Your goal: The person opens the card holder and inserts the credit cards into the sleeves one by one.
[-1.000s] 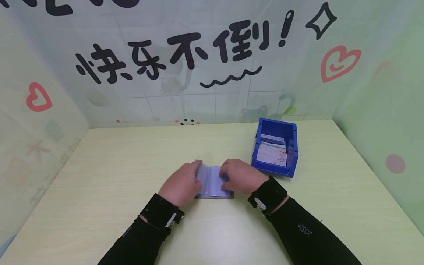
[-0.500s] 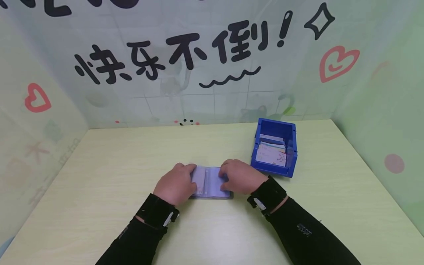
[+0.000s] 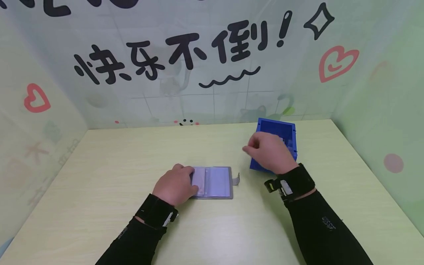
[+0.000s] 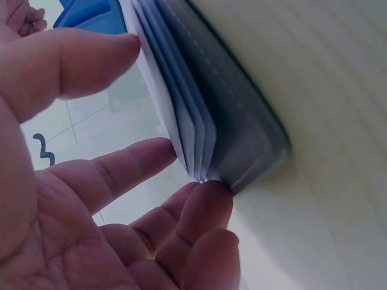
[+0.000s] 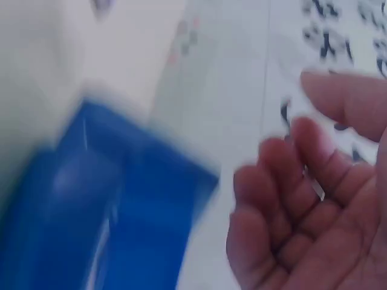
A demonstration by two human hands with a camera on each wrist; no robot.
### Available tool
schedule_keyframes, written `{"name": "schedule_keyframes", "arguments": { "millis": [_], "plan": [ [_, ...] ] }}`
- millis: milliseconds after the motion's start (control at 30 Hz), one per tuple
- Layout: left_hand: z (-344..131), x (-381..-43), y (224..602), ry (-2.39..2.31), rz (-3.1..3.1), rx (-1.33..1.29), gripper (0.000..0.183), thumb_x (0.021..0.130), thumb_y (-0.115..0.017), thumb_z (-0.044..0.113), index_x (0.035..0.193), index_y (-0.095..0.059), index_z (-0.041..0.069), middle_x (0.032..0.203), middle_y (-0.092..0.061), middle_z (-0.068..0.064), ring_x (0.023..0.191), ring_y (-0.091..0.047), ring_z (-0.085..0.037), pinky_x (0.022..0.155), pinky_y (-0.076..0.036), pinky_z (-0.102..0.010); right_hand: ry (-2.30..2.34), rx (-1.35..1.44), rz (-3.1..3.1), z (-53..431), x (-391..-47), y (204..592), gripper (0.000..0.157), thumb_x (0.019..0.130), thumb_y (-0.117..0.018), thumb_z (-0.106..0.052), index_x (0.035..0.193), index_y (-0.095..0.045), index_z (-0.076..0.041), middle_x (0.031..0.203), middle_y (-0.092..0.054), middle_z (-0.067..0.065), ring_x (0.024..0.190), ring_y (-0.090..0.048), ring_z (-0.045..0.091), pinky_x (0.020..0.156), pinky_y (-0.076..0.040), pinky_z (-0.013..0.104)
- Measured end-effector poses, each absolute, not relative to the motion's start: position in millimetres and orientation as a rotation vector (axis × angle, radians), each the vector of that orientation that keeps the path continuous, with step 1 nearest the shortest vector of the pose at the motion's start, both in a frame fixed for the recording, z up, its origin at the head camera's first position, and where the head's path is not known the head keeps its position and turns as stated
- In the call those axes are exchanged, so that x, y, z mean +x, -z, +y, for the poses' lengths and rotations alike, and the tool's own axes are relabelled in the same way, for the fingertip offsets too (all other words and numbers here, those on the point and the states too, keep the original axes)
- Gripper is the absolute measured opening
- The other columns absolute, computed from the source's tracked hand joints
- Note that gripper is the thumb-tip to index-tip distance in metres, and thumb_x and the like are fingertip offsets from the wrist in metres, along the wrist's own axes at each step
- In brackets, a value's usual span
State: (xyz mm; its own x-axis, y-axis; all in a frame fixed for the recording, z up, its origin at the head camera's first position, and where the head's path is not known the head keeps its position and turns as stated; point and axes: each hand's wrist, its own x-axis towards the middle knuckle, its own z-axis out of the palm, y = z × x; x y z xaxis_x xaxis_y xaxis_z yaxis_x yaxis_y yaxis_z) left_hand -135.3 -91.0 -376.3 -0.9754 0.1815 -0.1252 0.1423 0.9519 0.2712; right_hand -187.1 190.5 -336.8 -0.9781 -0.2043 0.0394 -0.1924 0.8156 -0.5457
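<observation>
A small grey card holder (image 3: 218, 182) lies spread on the table, clear plastic sleeves showing and its strap (image 3: 236, 179) sticking out to the right. My left hand (image 3: 175, 185) holds its left side. In the left wrist view the thumb and index fingertip rest on the outer sleeve page (image 4: 158, 90), while other fingers curl at the corner of the grey cover (image 4: 254, 151). My right hand (image 3: 272, 151) is raised over the blue bin (image 3: 276, 127), fingers loosely curled with nothing held; the right wrist view shows this hand (image 5: 314, 205) beside the blurred bin.
The cards in the bin are mostly hidden behind my right hand. The pale wooden table (image 3: 132, 154) meets a printed backdrop (image 3: 149, 106) at its far edge, with printed side walls (image 3: 381, 129) at left and right.
My left hand has moved left, spreading the sleeve pages flatter. My right hand has let go of the card holder's right side and moved up and right to the blue bin.
</observation>
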Motion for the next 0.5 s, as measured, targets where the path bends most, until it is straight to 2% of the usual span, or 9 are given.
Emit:
{"name": "schedule_keyframes", "arguments": {
  "millis": [100, 167, 233, 400, 500],
  "plan": [
    [-90.4, -135.2, 377.4, -0.411, 2.943, 0.246, 0.057, 0.091, -0.079, 0.031, 0.138, -0.066, 0.002, 0.127, -0.066, -0.021, 0.088, -0.065, -0.027, 0.086, -0.060, -0.044, 0.761, -0.174, 3.043, 208.1, -190.4, 334.1, 0.023, 0.102, -0.068, -0.024, 0.111, -0.072, -0.003, 0.105, -0.074, 0.017, 0.091, -0.067, 0.033, 0.081, -0.058, 0.046],
    [-90.1, -135.2, 378.3, -0.426, 2.933, 0.248, 0.056, 0.091, -0.080, 0.032, 0.137, -0.067, 0.002, 0.125, -0.066, -0.021, 0.087, -0.064, -0.026, 0.083, -0.059, -0.042, 0.656, -0.132, 3.045, 213.7, -193.3, 336.9, 0.031, 0.102, -0.066, -0.019, 0.124, -0.069, 0.002, 0.121, -0.072, 0.024, 0.105, -0.068, 0.039, 0.092, -0.058, 0.053],
    [-89.7, -135.0, 379.5, -0.433, 2.928, 0.254, 0.056, 0.092, -0.079, 0.033, 0.136, -0.067, 0.002, 0.124, -0.066, -0.020, 0.086, -0.063, -0.025, 0.082, -0.058, -0.041, 0.577, -0.133, 3.028, 215.0, -196.9, 342.7, 0.036, 0.102, -0.065, -0.017, 0.129, -0.067, 0.006, 0.127, -0.070, 0.028, 0.111, -0.068, 0.041, 0.098, -0.057, 0.056],
    [-87.4, -134.1, 380.7, -0.429, 2.934, 0.285, 0.055, 0.092, -0.079, 0.036, 0.135, -0.068, 0.003, 0.121, -0.067, -0.019, 0.087, -0.063, -0.024, 0.081, -0.058, -0.040, 0.442, -0.200, 3.042, 212.6, -205.5, 360.2, 0.026, 0.101, -0.062, -0.012, 0.114, -0.071, 0.009, 0.108, -0.075, 0.027, 0.091, -0.071, 0.036, 0.092, -0.060, 0.054],
    [-85.2, -133.6, 380.6, -0.430, 2.934, 0.296, 0.055, 0.092, -0.079, 0.036, 0.135, -0.068, 0.003, 0.121, -0.067, -0.019, 0.088, -0.063, -0.025, 0.082, -0.058, -0.040, 0.407, -0.195, 3.065, 213.3, -207.5, 366.9, 0.023, 0.099, -0.064, -0.009, 0.111, -0.073, 0.009, 0.107, -0.075, 0.027, 0.090, -0.073, 0.037, 0.093, -0.060, 0.055]
  ]
}}
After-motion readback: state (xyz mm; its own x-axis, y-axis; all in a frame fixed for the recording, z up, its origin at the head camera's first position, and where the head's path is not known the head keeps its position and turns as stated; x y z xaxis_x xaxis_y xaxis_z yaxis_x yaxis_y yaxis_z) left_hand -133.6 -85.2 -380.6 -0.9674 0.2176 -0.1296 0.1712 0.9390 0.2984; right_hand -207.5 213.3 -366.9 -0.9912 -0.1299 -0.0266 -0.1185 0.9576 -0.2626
